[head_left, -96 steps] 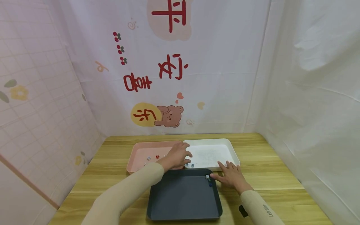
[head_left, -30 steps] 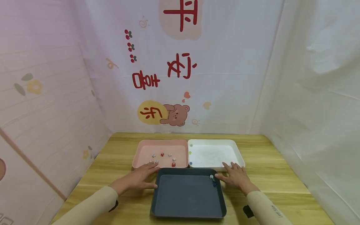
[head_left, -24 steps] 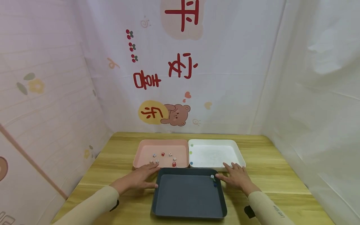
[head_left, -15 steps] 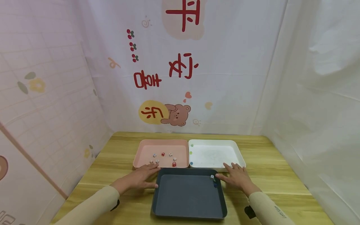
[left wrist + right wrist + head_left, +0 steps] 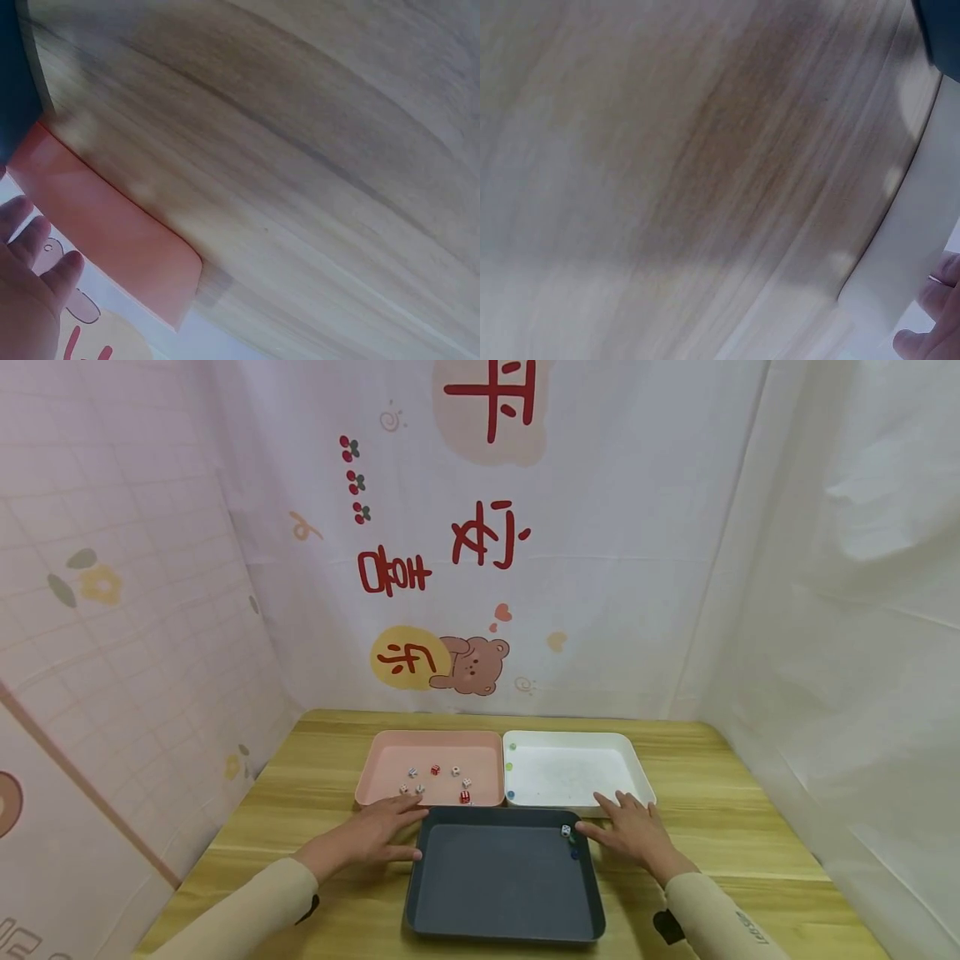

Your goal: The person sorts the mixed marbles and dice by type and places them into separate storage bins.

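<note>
My left hand (image 5: 371, 833) lies with extended fingers at the left side of the dark grey tray (image 5: 502, 885); its thumb is at the tray's rim and its fingertips are near the front of the pink tray (image 5: 442, 740). On the other side, my right hand (image 5: 630, 833) has its fingers spread over the front edge of the white tray (image 5: 577, 764), thumb by the dark tray's upper right corner. Inside that corner sit a white die (image 5: 566, 831), a small green piece (image 5: 572, 840) and a blue marble (image 5: 575, 854). Neither hand visibly holds anything.
Several white dice and red dice, one a large red die (image 5: 465, 797), lie in the pink tray. Along the white tray's left wall are a pale green marble (image 5: 513, 747), a yellow-green marble (image 5: 509, 767) and a blue marble (image 5: 511, 794). A wooden table (image 5: 727, 843) carries all the trays.
My left hand has come back from above the pink and white trays to the dark tray's left side. The right hand keeps its place. In the last second nothing has visibly moved.
</note>
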`<action>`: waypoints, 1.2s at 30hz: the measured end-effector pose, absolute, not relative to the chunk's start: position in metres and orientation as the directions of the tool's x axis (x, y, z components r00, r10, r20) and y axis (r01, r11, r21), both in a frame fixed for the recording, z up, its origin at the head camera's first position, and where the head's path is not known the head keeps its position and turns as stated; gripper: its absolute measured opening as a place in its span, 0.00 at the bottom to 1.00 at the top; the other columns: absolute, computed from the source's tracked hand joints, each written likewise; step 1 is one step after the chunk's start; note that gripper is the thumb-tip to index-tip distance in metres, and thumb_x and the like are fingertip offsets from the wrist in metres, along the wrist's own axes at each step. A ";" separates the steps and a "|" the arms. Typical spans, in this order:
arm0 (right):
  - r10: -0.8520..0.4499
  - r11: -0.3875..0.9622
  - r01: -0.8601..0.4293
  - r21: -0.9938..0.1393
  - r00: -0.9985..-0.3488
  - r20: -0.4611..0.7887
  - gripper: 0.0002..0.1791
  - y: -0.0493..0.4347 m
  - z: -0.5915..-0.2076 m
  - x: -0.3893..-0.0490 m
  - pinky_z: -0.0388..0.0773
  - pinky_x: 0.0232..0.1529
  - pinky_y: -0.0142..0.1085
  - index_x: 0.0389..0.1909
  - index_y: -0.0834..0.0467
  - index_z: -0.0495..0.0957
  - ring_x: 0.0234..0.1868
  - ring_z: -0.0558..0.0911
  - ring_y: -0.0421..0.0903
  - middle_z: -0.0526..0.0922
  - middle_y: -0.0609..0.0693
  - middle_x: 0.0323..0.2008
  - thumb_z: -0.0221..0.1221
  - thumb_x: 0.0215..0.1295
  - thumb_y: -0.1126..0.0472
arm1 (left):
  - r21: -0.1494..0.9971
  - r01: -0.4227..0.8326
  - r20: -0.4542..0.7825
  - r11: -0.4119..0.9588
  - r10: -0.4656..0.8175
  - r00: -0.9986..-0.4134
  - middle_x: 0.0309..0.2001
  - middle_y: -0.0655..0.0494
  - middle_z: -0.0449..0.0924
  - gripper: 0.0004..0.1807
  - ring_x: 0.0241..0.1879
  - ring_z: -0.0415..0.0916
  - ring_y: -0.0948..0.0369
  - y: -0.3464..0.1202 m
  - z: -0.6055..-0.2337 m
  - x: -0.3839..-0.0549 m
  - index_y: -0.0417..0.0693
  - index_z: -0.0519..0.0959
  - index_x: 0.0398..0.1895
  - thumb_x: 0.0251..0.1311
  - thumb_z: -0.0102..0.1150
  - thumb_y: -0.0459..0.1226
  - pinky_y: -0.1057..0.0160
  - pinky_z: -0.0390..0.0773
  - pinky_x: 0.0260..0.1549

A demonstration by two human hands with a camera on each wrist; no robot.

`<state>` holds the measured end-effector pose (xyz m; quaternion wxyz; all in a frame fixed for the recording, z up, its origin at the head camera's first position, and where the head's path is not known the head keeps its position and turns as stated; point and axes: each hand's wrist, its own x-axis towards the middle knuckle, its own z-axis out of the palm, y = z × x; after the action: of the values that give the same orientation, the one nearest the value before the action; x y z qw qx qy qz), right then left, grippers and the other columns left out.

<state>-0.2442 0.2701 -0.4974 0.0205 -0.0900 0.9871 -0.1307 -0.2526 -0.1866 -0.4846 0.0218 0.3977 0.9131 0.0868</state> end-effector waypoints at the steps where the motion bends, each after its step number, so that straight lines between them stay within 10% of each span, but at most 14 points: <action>1: -0.188 0.949 -0.180 -0.260 -0.982 -0.005 0.47 0.270 -0.497 -0.244 0.46 0.64 0.72 0.70 0.58 0.69 0.69 0.61 0.71 0.66 0.72 0.66 0.50 0.64 0.26 | 0.171 0.723 0.036 0.670 0.729 -0.684 0.71 0.37 0.61 0.40 0.70 0.59 0.40 -0.187 -0.485 -0.251 0.39 0.69 0.69 0.65 0.56 0.59 0.42 0.61 0.65; 36: -0.474 0.846 -0.513 -0.148 -0.849 0.233 0.14 0.243 -0.488 -0.234 0.54 0.63 0.70 0.39 0.49 0.89 0.67 0.67 0.66 0.73 0.64 0.64 0.73 0.53 0.49 | 0.186 0.667 0.052 0.722 0.670 -0.740 0.69 0.37 0.64 0.35 0.68 0.62 0.42 -0.184 -0.492 -0.243 0.43 0.71 0.69 0.67 0.56 0.56 0.35 0.61 0.62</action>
<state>-0.2344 0.2428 -0.4881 -0.0943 -0.2582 0.9560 -0.1027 -0.2434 -0.1841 -0.4924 0.0095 0.3602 0.9278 0.0968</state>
